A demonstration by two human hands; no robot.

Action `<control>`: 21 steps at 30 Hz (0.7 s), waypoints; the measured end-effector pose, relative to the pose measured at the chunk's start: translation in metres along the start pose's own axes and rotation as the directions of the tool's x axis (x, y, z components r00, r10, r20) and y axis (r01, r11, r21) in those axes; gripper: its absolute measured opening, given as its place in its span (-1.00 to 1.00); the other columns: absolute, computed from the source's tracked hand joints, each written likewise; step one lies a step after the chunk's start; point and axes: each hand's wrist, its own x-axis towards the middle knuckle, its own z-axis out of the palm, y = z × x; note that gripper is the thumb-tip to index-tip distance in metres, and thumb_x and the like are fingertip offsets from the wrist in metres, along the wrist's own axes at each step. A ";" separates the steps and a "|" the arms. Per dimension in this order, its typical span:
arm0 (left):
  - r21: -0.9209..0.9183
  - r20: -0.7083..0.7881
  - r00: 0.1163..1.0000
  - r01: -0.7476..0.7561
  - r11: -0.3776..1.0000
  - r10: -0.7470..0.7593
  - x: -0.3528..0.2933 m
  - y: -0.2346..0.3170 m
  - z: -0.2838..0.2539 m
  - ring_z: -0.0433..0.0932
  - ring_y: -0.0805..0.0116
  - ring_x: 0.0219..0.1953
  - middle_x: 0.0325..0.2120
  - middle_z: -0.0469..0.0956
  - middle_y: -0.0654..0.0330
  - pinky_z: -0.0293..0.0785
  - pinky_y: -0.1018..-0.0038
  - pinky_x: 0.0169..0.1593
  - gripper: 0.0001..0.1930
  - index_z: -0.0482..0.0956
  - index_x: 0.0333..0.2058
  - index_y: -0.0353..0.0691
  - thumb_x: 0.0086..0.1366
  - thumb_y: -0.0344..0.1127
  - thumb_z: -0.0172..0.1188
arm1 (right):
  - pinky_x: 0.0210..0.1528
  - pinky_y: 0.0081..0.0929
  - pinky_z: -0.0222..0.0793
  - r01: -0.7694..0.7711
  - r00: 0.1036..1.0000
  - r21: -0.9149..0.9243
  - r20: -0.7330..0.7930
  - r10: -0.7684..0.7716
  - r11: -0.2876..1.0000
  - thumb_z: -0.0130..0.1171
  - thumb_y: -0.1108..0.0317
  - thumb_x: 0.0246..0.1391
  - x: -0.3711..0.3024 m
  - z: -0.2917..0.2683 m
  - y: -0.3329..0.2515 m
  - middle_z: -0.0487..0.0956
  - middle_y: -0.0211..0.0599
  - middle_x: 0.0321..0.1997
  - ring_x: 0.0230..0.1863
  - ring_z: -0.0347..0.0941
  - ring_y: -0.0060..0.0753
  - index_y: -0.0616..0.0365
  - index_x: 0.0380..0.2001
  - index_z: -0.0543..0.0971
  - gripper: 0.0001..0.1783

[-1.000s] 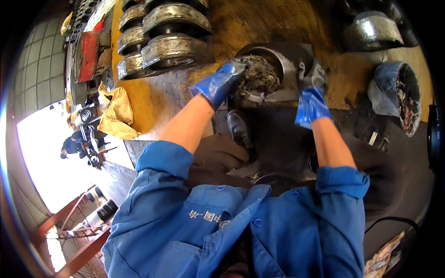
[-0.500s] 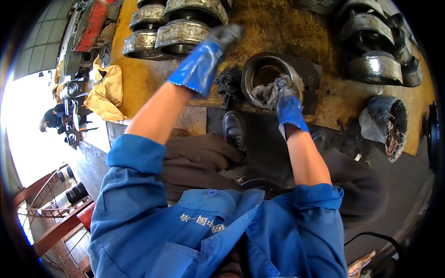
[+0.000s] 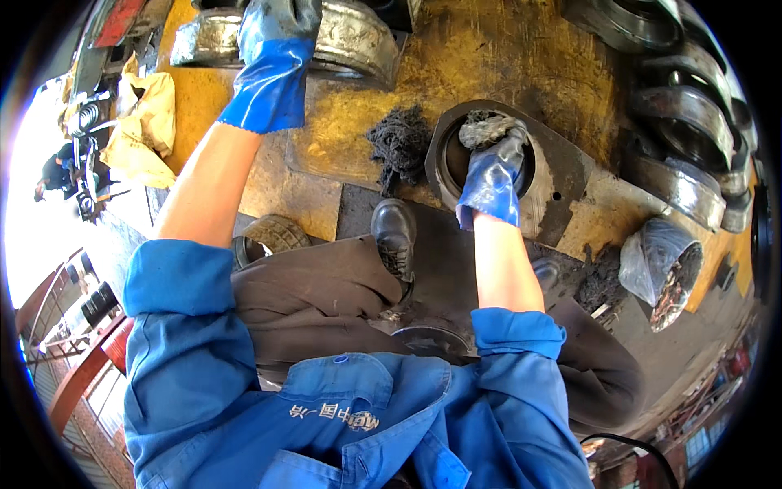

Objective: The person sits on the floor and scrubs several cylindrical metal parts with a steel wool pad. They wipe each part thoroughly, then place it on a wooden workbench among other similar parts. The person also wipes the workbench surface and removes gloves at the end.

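Note:
My right hand (image 3: 498, 155), in a blue glove with a dark, grimy palm, is closed on a grey fluffy rag (image 3: 489, 130). It presses the rag inside the bore of a thick metal ring (image 3: 440, 167) joined to a flat dark plate (image 3: 574, 175) with a small hole. My left hand (image 3: 279, 28), gloved the same way, reaches far left over a row of shiny metal rings (image 3: 354, 41). Its fingers run to the upper edge, so their pose is hidden. Between the hands lies a clump of black stringy rag (image 3: 399, 145).
More metal rings (image 3: 684, 183) are stacked on the right, near a plastic bag (image 3: 652, 257) of scraps. A yellow crumpled sack (image 3: 142, 122) lies at left. My boot (image 3: 394, 236) stands at the table's near edge, and a round part (image 3: 277, 235) sits beside my left leg.
My left hand has swung left and farther out, to the metal rings. My right hand has moved with the rag from the ring's near rim to its far inner side. The view has shifted.

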 end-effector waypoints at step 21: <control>0.024 -0.050 0.989 0.139 0.990 -0.138 0.002 0.012 -0.012 0.62 -0.05 -0.06 -0.15 0.67 -0.04 0.48 0.15 0.10 -0.74 0.66 -0.12 -0.21 0.35 -0.24 0.09 | 0.26 -0.38 0.29 0.196 0.855 -0.344 0.518 0.011 0.918 -0.04 0.00 0.38 -0.032 -0.030 -0.093 0.56 -0.18 0.22 0.26 0.42 -0.14 0.25 0.21 0.47 -0.43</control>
